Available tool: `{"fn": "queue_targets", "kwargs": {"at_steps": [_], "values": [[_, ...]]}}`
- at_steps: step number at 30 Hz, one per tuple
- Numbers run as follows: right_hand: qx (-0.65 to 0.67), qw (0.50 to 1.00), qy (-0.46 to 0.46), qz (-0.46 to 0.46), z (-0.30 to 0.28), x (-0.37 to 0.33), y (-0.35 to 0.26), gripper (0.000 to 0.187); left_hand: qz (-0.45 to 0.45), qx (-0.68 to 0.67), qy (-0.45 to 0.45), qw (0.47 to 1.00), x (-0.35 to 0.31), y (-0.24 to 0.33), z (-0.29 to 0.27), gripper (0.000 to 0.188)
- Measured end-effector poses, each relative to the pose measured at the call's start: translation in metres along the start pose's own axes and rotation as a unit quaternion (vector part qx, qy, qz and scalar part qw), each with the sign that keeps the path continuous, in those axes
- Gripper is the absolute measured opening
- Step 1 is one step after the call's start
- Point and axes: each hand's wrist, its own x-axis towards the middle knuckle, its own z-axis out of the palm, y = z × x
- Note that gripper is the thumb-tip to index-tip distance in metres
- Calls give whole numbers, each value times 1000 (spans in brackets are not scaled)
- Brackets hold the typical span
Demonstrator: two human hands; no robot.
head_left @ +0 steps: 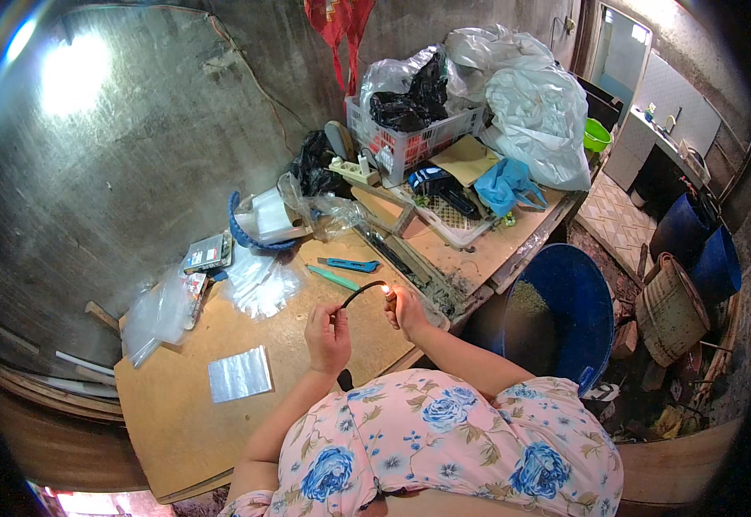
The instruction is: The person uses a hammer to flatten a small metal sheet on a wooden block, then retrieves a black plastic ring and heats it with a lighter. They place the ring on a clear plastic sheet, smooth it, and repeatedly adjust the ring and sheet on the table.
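Observation:
A thin dark curved cord or strip (362, 291) is pinched in my left hand (328, 338), its far end arching over to the right. My right hand (409, 315) closes round a lighter (391, 302), whose small flame (385, 289) burns at the tip of that cord. Just beyond my hands lie a blue utility knife (347, 264) and a slim green tool (333, 277), apart from my fingers. To the left of my left hand, a small flat stack of clear plastic bags (240, 375) rests on the wooden tabletop (186, 431).
More clear bags (156, 319) and a blue-rimmed roll of plastic (263, 220) sit at the far left. A grey crate (410, 146) with bags stands at the back, near a power strip (354, 170). A large blue barrel (565, 302) is on the right.

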Motion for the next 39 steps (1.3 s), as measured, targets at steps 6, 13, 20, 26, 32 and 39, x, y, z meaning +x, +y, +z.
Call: {"fn": "queue_targets", "kwargs": {"at_steps": [6,13,20,26,32,39], "values": [[13,1000,-12,-14,0,-3,-2,34,-1,-15,14,1000,1,3,2,6],[8,1000,-20,0,-1,-3,-2,34,2,-13,21,1000,1,3,1,5],[3,1000,-16,3,0,-6,-6,32,3,-15,22,1000,1,5,1,5],[11,1000,-11,-11,2,-6,-7,35,-1,-19,21,1000,2,5,0,6],[17,1000,9,0,-11,3,-9,50,-2,-14,23,1000,2,1,3,8],[42,990,103,-89,-95,31,-25,55,13,26,-42,999,-7,-7,20,9]]}}
